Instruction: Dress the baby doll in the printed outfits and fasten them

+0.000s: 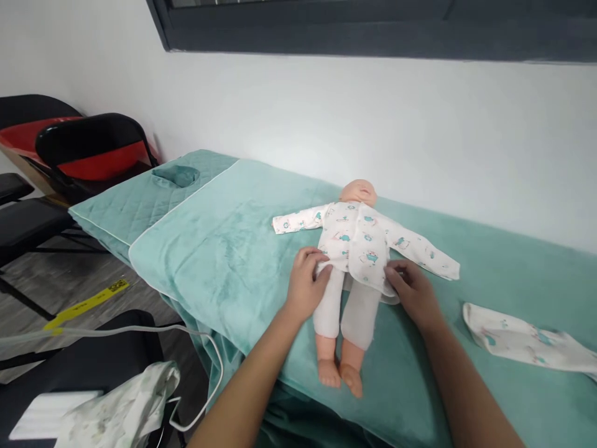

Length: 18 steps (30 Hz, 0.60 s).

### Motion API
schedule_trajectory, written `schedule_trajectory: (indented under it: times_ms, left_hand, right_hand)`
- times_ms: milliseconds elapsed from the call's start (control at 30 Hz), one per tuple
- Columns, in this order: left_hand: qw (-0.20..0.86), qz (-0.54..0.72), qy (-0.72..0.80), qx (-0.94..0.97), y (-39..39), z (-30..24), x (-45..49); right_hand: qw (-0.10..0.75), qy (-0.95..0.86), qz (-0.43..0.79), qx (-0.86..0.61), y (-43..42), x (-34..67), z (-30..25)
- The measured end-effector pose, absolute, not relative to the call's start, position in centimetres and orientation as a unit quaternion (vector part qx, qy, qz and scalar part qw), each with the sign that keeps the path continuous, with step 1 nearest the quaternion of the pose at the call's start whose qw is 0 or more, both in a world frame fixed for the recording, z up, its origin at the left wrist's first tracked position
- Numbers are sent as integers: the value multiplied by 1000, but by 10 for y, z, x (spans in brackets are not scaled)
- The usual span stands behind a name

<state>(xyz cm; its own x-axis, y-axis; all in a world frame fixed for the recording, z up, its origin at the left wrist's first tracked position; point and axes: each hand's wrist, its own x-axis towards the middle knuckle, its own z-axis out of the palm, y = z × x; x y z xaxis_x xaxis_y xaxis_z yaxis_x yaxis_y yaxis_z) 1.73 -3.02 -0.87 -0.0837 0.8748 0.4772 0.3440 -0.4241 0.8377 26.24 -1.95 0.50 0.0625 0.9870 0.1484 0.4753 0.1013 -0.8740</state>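
A baby doll [351, 292] lies on its back on a teal towel [224, 249] that covers a padded table, head toward the wall, bare feet toward me. It wears a white printed shirt [359, 239] with both sleeves spread out. My left hand [305, 283] pinches the shirt's lower hem at the doll's left hip. On the other side, my right hand [413, 289] grips the hem, fingers closed on the cloth. Matching printed trousers [522, 339] lie flat on the towel to the right of my right arm.
The table runs along a white wall under a dark window frame. Black and red folding chairs [88, 149] stand at the left. A white cable [140, 330] and a crumpled printed cloth [121, 410] lie at the lower left, with yellow tape [86, 305] on the floor.
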Motion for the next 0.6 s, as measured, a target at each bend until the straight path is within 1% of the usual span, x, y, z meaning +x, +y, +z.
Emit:
schedule_trajectory:
  times_ms: [133,267,400,600]
  left_hand:
    - [177,578,504,617,-36,-10,15]
    - [134,583,498,627,-42,-9,11]
    - [164,560,488,650,-41,-9,12]
    - [218,580,483,619,-35,-18,9]
  right_hand:
    - [427,-664,268,-552,-46,259,-2]
    - [403,-684,216,-568,-66,259,-4]
    - [369,-665,184,-622,-73,259,-5]
    - [360,-721,90,-585,-73,256,-10]
